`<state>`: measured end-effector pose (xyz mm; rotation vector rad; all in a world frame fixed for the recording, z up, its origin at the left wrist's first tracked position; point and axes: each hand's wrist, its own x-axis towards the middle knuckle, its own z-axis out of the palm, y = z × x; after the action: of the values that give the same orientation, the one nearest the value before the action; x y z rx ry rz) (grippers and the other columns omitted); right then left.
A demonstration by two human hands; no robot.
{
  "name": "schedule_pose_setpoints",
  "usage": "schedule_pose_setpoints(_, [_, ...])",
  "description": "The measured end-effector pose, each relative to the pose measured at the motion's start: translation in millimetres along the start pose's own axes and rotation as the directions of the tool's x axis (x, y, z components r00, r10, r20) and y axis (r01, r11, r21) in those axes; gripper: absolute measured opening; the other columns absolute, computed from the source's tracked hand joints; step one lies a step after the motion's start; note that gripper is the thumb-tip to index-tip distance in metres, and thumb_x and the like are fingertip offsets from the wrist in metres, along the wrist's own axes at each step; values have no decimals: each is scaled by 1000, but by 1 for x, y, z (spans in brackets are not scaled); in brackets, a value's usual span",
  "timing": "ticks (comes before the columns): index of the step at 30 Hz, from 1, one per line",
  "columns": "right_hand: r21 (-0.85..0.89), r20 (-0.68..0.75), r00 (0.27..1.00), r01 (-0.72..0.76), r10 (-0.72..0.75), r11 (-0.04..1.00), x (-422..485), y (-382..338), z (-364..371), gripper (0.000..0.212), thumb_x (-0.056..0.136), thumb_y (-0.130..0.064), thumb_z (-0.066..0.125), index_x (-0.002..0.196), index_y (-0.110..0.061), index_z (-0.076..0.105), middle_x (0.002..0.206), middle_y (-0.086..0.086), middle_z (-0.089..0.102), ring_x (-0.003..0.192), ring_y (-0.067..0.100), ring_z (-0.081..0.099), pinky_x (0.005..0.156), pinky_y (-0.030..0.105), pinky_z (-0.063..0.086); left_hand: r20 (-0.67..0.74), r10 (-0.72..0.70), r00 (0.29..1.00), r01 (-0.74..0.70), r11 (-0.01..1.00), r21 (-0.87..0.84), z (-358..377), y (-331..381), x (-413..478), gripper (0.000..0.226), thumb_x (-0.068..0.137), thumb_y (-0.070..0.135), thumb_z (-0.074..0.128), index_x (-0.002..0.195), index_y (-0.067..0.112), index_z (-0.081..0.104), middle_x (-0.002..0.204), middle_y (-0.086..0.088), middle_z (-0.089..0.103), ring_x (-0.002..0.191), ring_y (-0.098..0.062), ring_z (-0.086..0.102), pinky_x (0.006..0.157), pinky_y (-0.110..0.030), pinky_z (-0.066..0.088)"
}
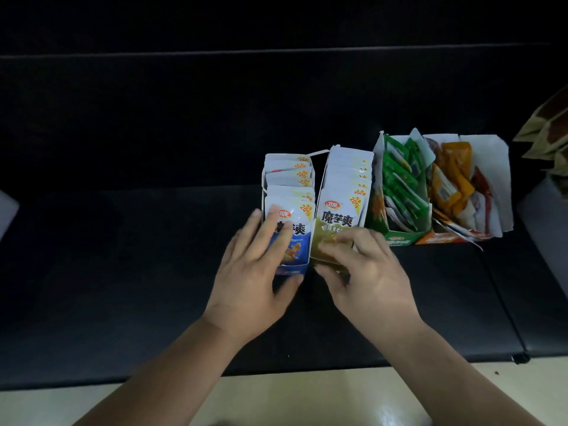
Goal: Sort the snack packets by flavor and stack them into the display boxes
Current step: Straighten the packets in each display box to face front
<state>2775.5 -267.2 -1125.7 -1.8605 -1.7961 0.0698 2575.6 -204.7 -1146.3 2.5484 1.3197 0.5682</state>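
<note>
The left hand (255, 272) lays its fingers flat on the front blue-and-white foil snack packet (296, 238) while its thumb curls under the low front lip of the blue cardboard display box (292, 269), so the packet and the lip are pinched together. Just beside it, the right hand (372, 272) has bent fingers on the lower part of the front yellow-and-white foil snack packet (336, 219), and its thumb comes from below, a narrow grip on that packet. Behind each front packet stands an upright row of the same kind, the blue row (289, 176) and the yellow row (350, 173), side by side. To the right come a green cardboard box (402, 238) with green packets (399, 182) lying loosely, then an orange cardboard box (442, 238) with orange packets (451, 186) and some red ones. All four boxes stand on a black padded bench (123, 272), with pale floor (276, 401) in front.
</note>
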Motion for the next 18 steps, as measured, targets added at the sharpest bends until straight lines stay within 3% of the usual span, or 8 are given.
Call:
schedule_pose_setpoints(2, [-47, 18, 999, 34, -33, 998, 0, 4, 1, 28, 75, -6, 85, 96, -24, 81, 108, 2, 65, 101, 31, 62, 75, 41, 57, 12, -6, 1000, 5, 1000, 17, 4, 2, 1, 72, 94, 41, 67, 157, 17, 41, 173, 0, 18, 160, -24, 14, 116, -55, 42])
schedule_pose_setpoints(6, [-103, 66, 998, 29, -22, 994, 2, 14, -4, 42, 60, 14, 75, 83, -20, 78, 108, 5, 65, 104, 34, 63, 67, 36, 53, 5, -30, 1000, 29, 997, 70, 2, 11, 14, 69, 92, 38, 71, 153, 16, 47, 168, -3, 28, 155, -27, 27, 102, -51, 55])
schedule_pose_setpoints(9, [-155, 113, 994, 22, -4, 988, 5, 16, -8, 41, 56, 14, 74, 82, -18, 73, 115, 6, 62, 113, 32, 60, 58, 28, 44, -8, -50, 999, 51, 995, 83, 4, 17, 28, 71, 90, 36, 75, 152, 15, 48, 165, -4, 32, 152, -29, 31, 94, -47, 59])
schedule_pose_setpoints(12, [-203, 104, 994, 1, 20, 979, 12, 21, -11, 35, 57, 10, 71, 81, -15, 72, 122, 10, 61, 121, 35, 55, 67, 38, 53, 8, -91, 996, 89, 989, 114, 7, 22, 40, 74, 90, 37, 75, 153, 16, 44, 165, -4, 29, 152, -29, 28, 97, -46, 56])
schedule_pose_setpoints(14, [-247, 76, 994, -54, 74, 967, 16, 25, -15, 34, 58, 7, 70, 80, -17, 74, 121, 10, 62, 114, 38, 54, 73, 44, 53, 7, -90, 996, 88, 985, 150, 8, 25, 45, 73, 89, 38, 75, 152, 15, 44, 164, -5, 31, 149, -30, 31, 100, -48, 54])
schedule_pose_setpoints(18, [-247, 120, 983, -106, 138, 963, 20, 21, -10, 33, 57, 6, 78, 78, -19, 76, 112, 9, 64, 97, 36, 59, 56, 32, 43, -11, -110, 994, 110, 979, 173, 10, 23, 50, 74, 87, 41, 76, 150, 19, 47, 162, -4, 35, 142, -31, 39, 98, -49, 52])
